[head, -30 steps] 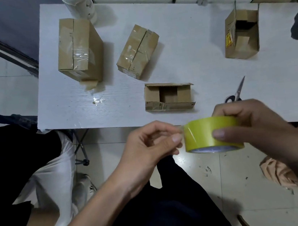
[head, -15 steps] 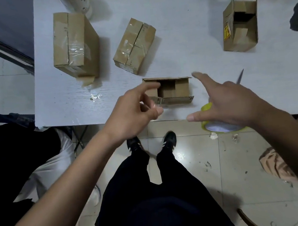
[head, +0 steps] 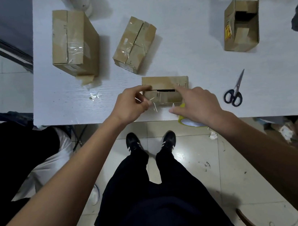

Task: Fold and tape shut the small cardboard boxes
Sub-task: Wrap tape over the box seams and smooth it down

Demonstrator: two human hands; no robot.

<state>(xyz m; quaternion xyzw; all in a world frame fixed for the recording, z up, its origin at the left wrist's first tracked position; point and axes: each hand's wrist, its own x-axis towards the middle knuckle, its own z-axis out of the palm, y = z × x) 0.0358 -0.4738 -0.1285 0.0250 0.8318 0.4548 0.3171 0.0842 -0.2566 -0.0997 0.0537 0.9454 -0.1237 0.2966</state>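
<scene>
Both hands have moved forward from above the table edge onto the small box nearest the person, whose top flaps, open half a second ago, are now folded nearly shut.

That small cardboard box [head: 166, 89] sits on the white table [head: 195, 65] close to its near edge, with only a narrow dark slit left between the two flaps. The left hand [head: 131, 105] rests at the box's left end, its fingers curled and pinching a strip of clear tape [head: 154, 103] that stretches across the near face of the box. The right hand [head: 198, 104] is at the box's right end, index finger extended and pressing down on the flap by the slit, while the remaining fingers hold the yellow tape roll [head: 189, 121], which pokes out below the palm past the table edge.

Farther back on the table stand two boxes already sealed with clear tape: a larger taped box [head: 74, 45] on the left and a mid-sized taped box [head: 134, 45] just right of it. An open box [head: 240, 25] stands at the far right, flaps up. Black-handled scissors [head: 234, 90] lie right of the hands, apart from the right hand. Below, the person's dark trousers and black shoes [head: 150, 141] show over the tiled floor.
</scene>
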